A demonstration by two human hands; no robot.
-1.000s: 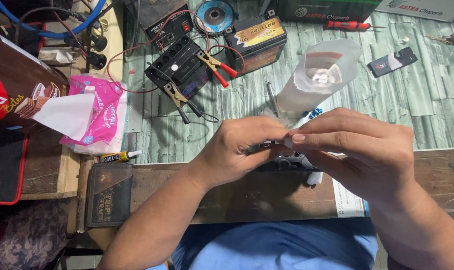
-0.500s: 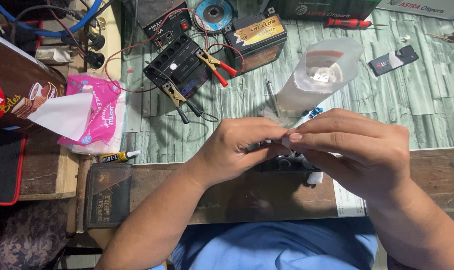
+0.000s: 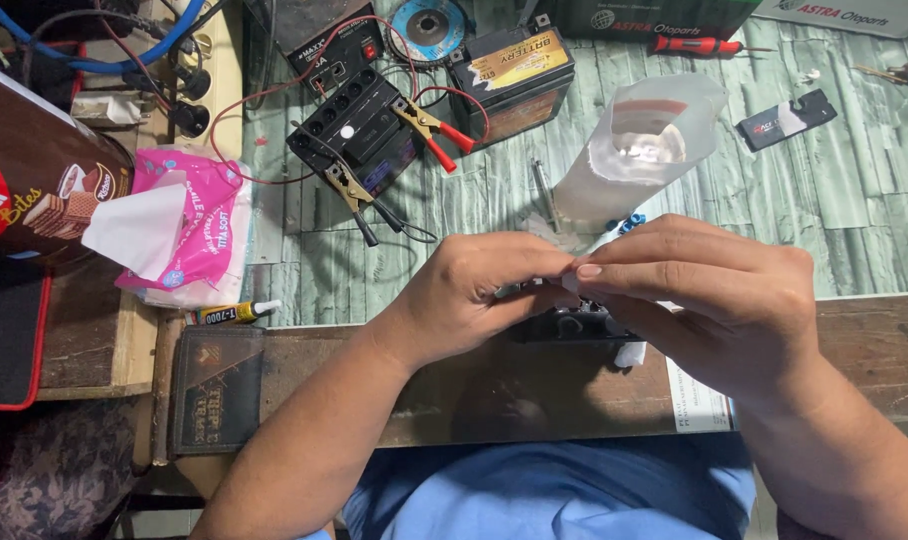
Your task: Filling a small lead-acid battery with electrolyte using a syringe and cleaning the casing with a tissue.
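Above the table edge, my left hand [image 3: 474, 295] and right hand [image 3: 694, 290] pinch shut on a small black part [image 3: 564, 322]; I judge a slip could drop it beside the plastic bag [image 3: 639, 150].

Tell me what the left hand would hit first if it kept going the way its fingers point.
The left hand points rightward at the right hand; their fingertips already meet, so it would hit those fingers first.
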